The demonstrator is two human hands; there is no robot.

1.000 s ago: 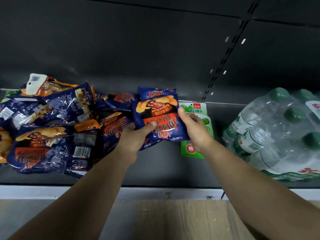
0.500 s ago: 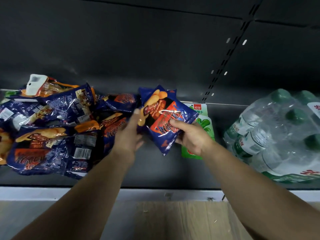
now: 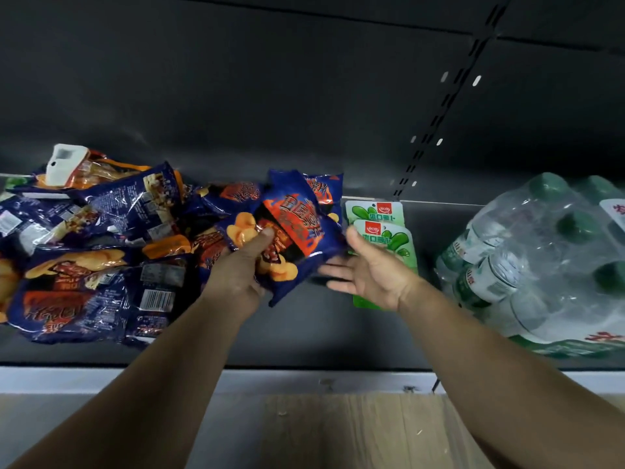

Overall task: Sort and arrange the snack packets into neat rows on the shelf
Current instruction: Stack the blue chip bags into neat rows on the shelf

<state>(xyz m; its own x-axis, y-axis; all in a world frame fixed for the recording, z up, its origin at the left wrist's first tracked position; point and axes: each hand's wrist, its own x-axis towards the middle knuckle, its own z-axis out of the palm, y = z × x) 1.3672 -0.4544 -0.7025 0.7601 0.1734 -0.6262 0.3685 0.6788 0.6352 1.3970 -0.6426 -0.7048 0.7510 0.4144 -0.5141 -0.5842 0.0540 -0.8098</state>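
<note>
Far left on the shelf: a loose pile of blue chip packets, overlapping, some face down with barcodes up. A white tag sits on an orange packet at the back of the pile.

My left hand is at the pile's right edge. Its grip is closed on a blue packet, thumb across the front near the printed chips, fingers behind. The packet is tilted, lower corner pointing down toward the shelf, raised off the shelf floor. A second blue packet shows just behind its top edge; cannot tell if I hold that one too.

My right hand is just right of the held packet, grip wide, fingers spread and relaxed, palm toward the packet. Fingertips near its lower right edge; contact unclear.

Behind the right hand: two green packets, overlapping, lying flat on the shelf.

Far right: a shrink-wrapped pack of bottles with green caps, well apart from the packets.
</note>
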